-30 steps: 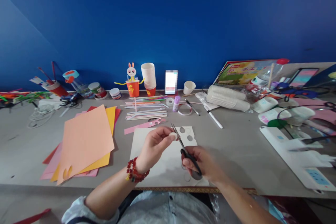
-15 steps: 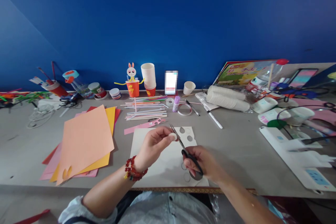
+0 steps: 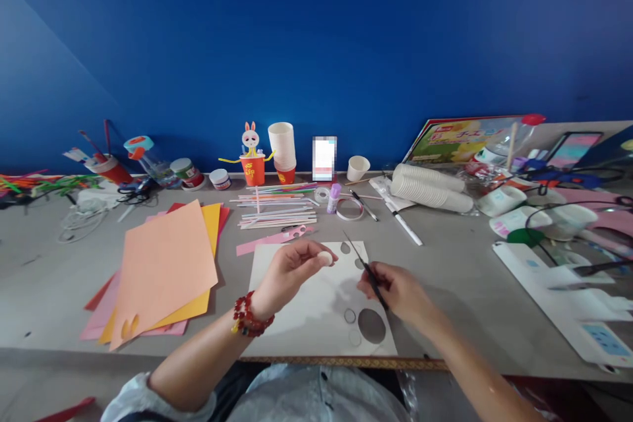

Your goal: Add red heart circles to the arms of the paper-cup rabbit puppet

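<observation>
Between the thumb and fingers of my left hand [image 3: 297, 267] is a small white paper circle [image 3: 325, 258]. My right hand [image 3: 393, 287] grips black-handled scissors [image 3: 372, 282], their blades pointing up and away to the left, apart from the circle. Below both hands lies a white paper sheet [image 3: 297, 326] with round holes cut in it, one large hole at the lower right and smaller ones along the top right edge. Small drawn circles show near the large hole. A pink paper strip [image 3: 262, 241] with holes touches the area behind the sheet.
Stacked coloured paper [image 3: 168, 264] lies at left. Behind are straws [image 3: 277, 217], a rabbit-topped red cup [image 3: 254, 171], stacked paper cups [image 3: 281, 145], a glue stick [image 3: 333, 199] and a tape roll [image 3: 349, 208]. A white power strip [image 3: 539, 297] and cables occupy the right.
My right hand has drawn the scissors away to the right from the paper circle, uncovering the large hole in the sheet. My left hand still holds the circle in about the same place.
</observation>
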Demonstrator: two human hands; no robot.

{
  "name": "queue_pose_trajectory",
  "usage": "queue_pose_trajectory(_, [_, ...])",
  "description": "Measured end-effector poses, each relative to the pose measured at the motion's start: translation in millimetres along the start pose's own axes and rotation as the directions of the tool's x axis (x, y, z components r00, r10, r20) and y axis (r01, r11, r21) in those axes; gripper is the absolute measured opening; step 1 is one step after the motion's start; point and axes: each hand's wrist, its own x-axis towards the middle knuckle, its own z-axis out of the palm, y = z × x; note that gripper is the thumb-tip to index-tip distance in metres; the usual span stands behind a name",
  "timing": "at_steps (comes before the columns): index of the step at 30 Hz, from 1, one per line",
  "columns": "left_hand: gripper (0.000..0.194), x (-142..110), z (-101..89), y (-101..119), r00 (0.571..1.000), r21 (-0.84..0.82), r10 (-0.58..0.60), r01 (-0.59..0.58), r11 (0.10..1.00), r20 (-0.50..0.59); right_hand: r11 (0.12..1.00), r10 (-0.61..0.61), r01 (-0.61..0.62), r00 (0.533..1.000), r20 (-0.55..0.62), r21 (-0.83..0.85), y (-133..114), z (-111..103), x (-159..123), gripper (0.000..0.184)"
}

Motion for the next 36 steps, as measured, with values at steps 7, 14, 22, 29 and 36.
queue_pose_trajectory(7, [0.022, -6, -15.7, -18, 0.998, 0.268, -0.059, 0.052, 0.962, 0.017, 0.768, 0.017, -0.195, 0.958, -0.285, -0.610, 53, -34, -7, 0.027])
queue_pose_trajectory(14, [0.013, -34, -41.9, -49, 0.973, 0.737, 0.008, -0.181, 0.652, 0.232, 0.586, -0.054, -0.240, 0.942, -0.332, -0.774, 88, -50, -14, 0.024])
queue_pose_trajectory(22, [0.019, -49, -15.4, -61, 0.931, 0.772, -0.088, -0.239, 0.589, 0.355, 0.630, -0.215, -0.206, 0.880, -0.424, -0.748, 123, -51, -11, 0.039])
queue_pose_trajectory(29, [0.020, -9, 40.6, -81, 0.899, 0.790, -0.048, -0.354, 0.501, 0.434, 0.558, -0.214, -0.298, 0.850, -0.482, -0.774, 121, -66, -21, 0.030])
queue_pose_trajectory(36, [0.012, 32, 71.2, -89, 0.920, 0.752, 0.006, -0.324, 0.575, 0.392, 0.682, -0.401, 0.001, 0.837, -0.373, -0.732, 106, -45, -16, 0.034])
